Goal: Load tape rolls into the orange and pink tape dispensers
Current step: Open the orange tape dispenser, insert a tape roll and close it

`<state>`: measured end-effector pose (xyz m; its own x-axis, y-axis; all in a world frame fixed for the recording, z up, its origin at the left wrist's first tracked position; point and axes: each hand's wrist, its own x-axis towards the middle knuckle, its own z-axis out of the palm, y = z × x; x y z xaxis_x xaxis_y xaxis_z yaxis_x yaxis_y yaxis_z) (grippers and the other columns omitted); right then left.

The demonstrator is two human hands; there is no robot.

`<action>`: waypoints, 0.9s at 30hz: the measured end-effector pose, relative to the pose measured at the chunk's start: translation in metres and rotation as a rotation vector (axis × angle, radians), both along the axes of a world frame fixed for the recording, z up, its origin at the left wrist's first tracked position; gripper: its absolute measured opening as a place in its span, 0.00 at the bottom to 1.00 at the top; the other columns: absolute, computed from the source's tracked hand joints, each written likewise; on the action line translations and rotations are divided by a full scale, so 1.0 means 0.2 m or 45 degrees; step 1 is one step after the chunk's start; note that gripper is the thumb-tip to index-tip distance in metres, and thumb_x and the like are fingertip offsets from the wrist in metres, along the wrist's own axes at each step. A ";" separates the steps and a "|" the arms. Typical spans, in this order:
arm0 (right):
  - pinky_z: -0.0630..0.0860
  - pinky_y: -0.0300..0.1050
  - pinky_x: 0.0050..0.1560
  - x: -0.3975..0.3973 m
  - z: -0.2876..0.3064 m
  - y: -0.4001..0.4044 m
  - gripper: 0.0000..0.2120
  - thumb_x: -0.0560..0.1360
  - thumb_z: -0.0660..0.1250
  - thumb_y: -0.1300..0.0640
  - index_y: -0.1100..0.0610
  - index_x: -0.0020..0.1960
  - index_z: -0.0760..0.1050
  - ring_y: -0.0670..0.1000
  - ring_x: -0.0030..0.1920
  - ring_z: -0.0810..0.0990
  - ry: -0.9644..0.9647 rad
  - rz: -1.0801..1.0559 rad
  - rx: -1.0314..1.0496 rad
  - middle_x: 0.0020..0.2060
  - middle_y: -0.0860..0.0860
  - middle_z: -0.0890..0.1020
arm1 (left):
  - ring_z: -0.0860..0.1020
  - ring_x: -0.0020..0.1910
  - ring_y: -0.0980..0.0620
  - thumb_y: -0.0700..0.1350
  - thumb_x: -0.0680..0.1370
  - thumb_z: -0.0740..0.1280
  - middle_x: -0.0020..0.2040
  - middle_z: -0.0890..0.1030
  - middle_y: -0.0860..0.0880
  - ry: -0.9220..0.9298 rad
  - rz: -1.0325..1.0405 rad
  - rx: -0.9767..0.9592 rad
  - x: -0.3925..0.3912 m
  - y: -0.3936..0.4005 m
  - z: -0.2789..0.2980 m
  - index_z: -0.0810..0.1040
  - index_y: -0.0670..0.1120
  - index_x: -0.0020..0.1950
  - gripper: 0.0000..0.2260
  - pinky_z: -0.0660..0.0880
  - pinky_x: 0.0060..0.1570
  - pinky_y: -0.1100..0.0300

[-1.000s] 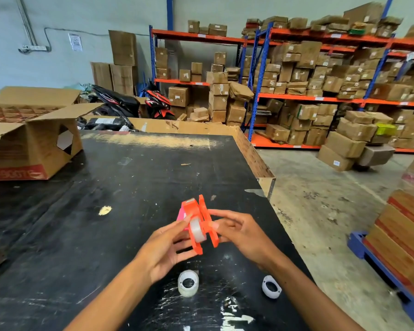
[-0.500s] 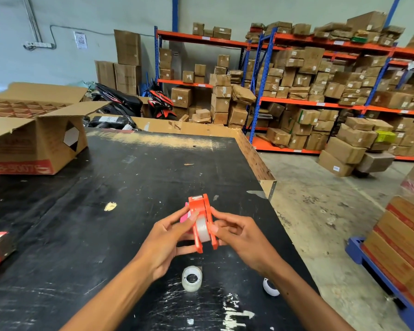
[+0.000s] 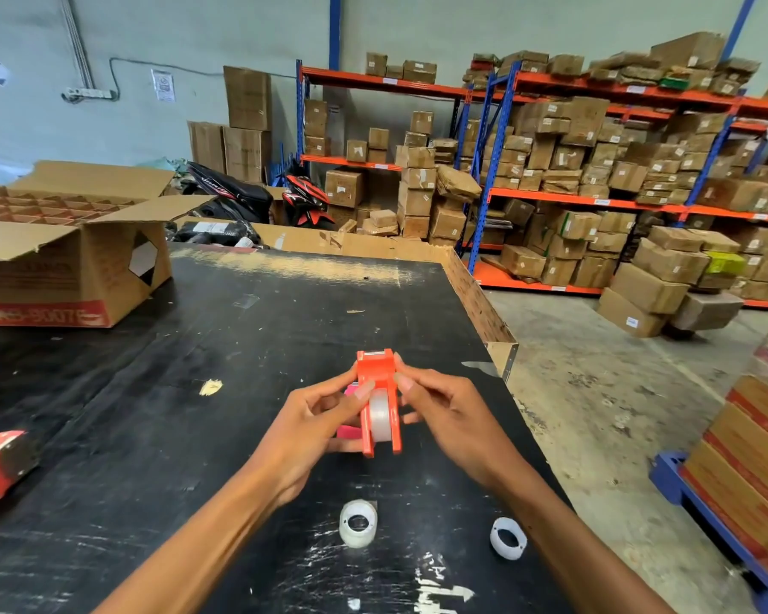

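Both hands pinch the orange dispenser (image 3: pixel 378 392) at lower centre of the frame: left hand (image 3: pixel 311 429) and right hand (image 3: pixel 451 425) grip its sides, a clear tape roll (image 3: pixel 380 414) seated inside. Pink dispenser (image 3: pixel 350 429) peeks behind the left fingers. Two loose rolls (image 3: pixel 358 523) (image 3: pixel 508 538) lie below on the black tabletop (image 3: pixel 151 436).

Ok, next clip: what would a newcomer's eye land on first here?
Most likely the orange tape dispenser with a clear roll in it, held up between the left hand and right hand over the black table. Next, the two loose tape rolls lying near the table's front edge, then the open cardboard box at far left.
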<state>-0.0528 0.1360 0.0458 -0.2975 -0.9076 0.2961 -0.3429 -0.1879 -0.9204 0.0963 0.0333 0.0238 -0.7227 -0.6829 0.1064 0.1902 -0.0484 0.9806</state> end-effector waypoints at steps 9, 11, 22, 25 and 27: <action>0.75 0.35 0.41 0.02 -0.03 -0.03 0.12 0.68 0.75 0.52 0.51 0.51 0.82 0.42 0.38 0.77 0.032 -0.272 -0.037 0.40 0.48 0.80 | 0.84 0.41 0.45 0.56 0.68 0.71 0.48 0.86 0.41 -0.044 0.067 0.021 -0.03 0.02 -0.01 0.83 0.59 0.54 0.15 0.81 0.35 0.56; 0.73 0.33 0.39 0.02 -0.03 -0.03 0.13 0.67 0.76 0.55 0.51 0.51 0.81 0.44 0.38 0.73 0.114 -0.219 0.019 0.41 0.51 0.77 | 0.85 0.41 0.47 0.56 0.67 0.71 0.46 0.87 0.44 -0.040 0.079 0.010 -0.03 0.01 -0.01 0.83 0.59 0.55 0.16 0.81 0.35 0.57; 0.69 0.35 0.41 0.01 0.07 -0.01 0.07 0.68 0.76 0.59 0.55 0.46 0.84 0.44 0.39 0.71 0.341 -0.080 0.129 0.42 0.51 0.73 | 0.85 0.40 0.47 0.57 0.69 0.70 0.46 0.87 0.43 -0.074 0.082 0.002 -0.04 0.02 -0.03 0.81 0.57 0.59 0.19 0.80 0.33 0.57; 0.68 0.33 0.38 0.02 0.08 -0.01 0.04 0.68 0.76 0.60 0.59 0.42 0.83 0.43 0.37 0.71 0.339 -0.061 0.110 0.41 0.52 0.75 | 0.84 0.38 0.50 0.57 0.69 0.70 0.45 0.87 0.42 -0.088 0.075 -0.003 -0.04 0.02 -0.03 0.80 0.56 0.60 0.20 0.80 0.32 0.58; 0.70 0.35 0.38 0.02 0.10 -0.02 0.04 0.68 0.76 0.60 0.60 0.40 0.83 0.45 0.37 0.73 0.336 -0.082 0.069 0.42 0.53 0.77 | 0.83 0.37 0.51 0.57 0.69 0.70 0.46 0.86 0.41 -0.089 0.043 0.002 -0.03 0.03 -0.03 0.81 0.56 0.58 0.18 0.79 0.32 0.59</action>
